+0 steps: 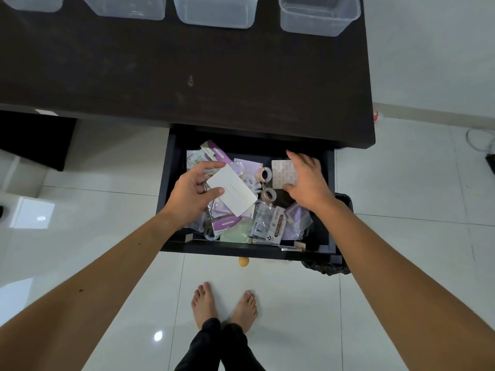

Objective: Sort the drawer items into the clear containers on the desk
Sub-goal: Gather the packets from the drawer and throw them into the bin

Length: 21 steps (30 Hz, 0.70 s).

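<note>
Drawer (171, 183) of dark wood, pulled open from beneath the desk (187, 76) and filled with a loose heap of stationery packets. Above the drawer's left half, the left hand (191, 194) pinches a white card (232, 190) between thumb and fingers, holding it tilted just over the heap. Over the drawer's right half, the right hand (308, 180) lies palm down with fingers spread, thumb and fingertips gripping the edges of a pale patterned sheet (283, 174); whether the sheet is lifted clear of the heap cannot be told. Between the two hands, within the drawer, sit two tape rolls (267, 195), one behind the other. Toward the drawer's front edge lie a sticky-note packet (278, 224), purple packets (227, 224) and a pale green packet (237, 232). Beyond the drawer, along the far side of the desk, stand four clear containers (318, 17) in a row, partly cut off by the frame. Below the drawer's front, bare feet (225, 306) stand on a white tiled floor (401, 263), and a black bin (345, 207) stands against the drawer's right side.
</note>
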{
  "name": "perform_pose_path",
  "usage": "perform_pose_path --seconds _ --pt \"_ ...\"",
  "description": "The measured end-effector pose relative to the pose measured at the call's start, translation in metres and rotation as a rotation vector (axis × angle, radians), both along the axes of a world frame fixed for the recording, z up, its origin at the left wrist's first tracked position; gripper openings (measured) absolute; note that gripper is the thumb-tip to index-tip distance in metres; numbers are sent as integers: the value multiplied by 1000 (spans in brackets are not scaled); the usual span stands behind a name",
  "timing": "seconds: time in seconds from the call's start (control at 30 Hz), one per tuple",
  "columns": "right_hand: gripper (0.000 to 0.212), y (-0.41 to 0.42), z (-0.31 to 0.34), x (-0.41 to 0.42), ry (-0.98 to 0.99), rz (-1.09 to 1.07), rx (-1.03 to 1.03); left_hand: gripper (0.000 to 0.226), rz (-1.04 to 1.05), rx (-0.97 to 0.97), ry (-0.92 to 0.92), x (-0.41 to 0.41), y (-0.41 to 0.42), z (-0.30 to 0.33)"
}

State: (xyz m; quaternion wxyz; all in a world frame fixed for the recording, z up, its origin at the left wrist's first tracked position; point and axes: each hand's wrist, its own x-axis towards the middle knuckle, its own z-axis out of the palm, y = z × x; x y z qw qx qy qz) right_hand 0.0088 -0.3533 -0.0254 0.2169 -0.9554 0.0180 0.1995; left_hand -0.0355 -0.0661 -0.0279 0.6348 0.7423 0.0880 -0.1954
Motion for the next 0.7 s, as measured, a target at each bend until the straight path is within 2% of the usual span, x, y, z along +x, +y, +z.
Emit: perform_pose_path --seconds 0.1,0.27,0.43,0.5,0.6,0.7 --pt "93 1 -6 0 -1 -7 -36 53 16 1 3 -3 7 -4" --pt "87 1 -8 -8 -137 -16 -71 52 18 26 -25 -9 10 -8" --pt "54 4 13 -13 -182 -128 116 54 17 81 -75 -11 8 -4" --pt "46 7 27 -13 -148 -179 260 52 17 98 -98 -11 9 -2" --pt "46 16 47 -14 -42 -182 452 42 23 112 -103 -8 7 -2" --pt "55 30 53 -18 36 -101 482 37 18 134 -103 -5 3 -2"
